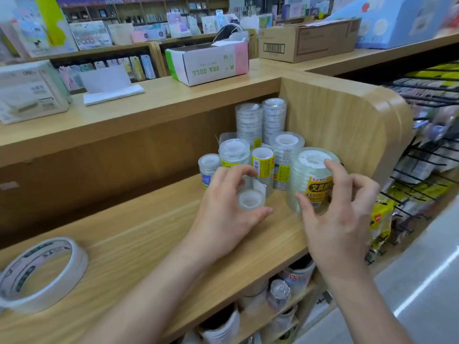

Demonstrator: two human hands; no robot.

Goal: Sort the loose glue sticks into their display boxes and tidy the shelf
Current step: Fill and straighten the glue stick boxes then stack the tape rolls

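Observation:
No glue sticks show; the wooden shelf [139,239] holds clear tape rolls. My left hand [223,214] grips a small clear tape roll [250,200] between thumb and fingers, just above the shelf board. My right hand [340,219] curls round a tall wrapped stack of clear tape [310,180] with an orange label, standing against the shelf's right wall. Behind them stand several more wrapped tape stacks [260,135] in the corner.
A large white tape ring [42,271] lies flat at the shelf's left front. On the counter above sit a SEA GULL carton [208,64], a brown cardboard box [308,40] and a white box [29,90]. Black wire racks [422,155] with packets hang right. More tape fills the shelf below.

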